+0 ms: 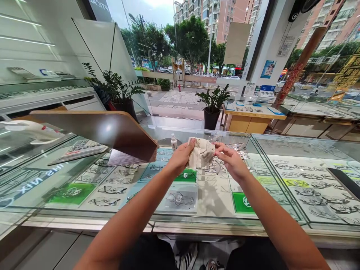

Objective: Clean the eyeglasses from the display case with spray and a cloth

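Note:
Above the glass counter, my left hand is closed on a cream cleaning cloth, its thumb on top. The cloth is bunched and hangs down in folds. Thin-rimmed eyeglasses show partly at the cloth's right side; the rest is covered. My right hand pinches at that edge with thumb and forefinger, apparently on the eyeglasses' frame, other fingers curled loosely. A small white spray bottle stands upright just behind my left hand.
Under the glass top lie rows of eyeglasses and green cards. A brown-topped tilted board juts in from the left. A dark phone-like slab lies at right. Potted plants stand beyond the counter.

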A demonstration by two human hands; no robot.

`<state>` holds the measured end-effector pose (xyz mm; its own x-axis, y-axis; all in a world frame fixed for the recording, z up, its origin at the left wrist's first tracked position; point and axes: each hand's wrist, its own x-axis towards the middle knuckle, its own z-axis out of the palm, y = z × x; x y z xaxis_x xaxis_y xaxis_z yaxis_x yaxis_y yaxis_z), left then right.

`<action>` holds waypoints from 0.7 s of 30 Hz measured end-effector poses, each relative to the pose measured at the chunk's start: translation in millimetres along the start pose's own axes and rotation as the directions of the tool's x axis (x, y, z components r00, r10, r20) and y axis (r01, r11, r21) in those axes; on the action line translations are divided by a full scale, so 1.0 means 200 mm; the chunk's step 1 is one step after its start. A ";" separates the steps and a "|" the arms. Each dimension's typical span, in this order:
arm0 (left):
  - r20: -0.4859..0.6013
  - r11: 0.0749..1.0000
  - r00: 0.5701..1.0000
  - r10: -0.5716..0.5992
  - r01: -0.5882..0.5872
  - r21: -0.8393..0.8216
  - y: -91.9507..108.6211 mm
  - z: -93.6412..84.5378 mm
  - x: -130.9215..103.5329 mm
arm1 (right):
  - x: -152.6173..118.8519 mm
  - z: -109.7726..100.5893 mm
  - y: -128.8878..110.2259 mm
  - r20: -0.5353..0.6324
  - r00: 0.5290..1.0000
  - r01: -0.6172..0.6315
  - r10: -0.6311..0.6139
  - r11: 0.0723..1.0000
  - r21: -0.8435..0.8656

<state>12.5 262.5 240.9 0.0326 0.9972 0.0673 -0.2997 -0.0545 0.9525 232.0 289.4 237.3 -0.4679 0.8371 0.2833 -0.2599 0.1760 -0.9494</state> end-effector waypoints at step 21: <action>0.143 0.992 0.989 0.038 -0.054 0.115 0.00 0.01 -0.05 | -0.02 0.10 0.07 -0.011 0.984 -0.175 0.176 0.982 0.065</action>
<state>14.0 251.6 240.7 0.1575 0.9768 0.1449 -0.1890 -0.1142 0.9753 213.9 278.9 225.5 -0.4971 0.8607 0.1102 -0.2283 -0.0072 -0.9736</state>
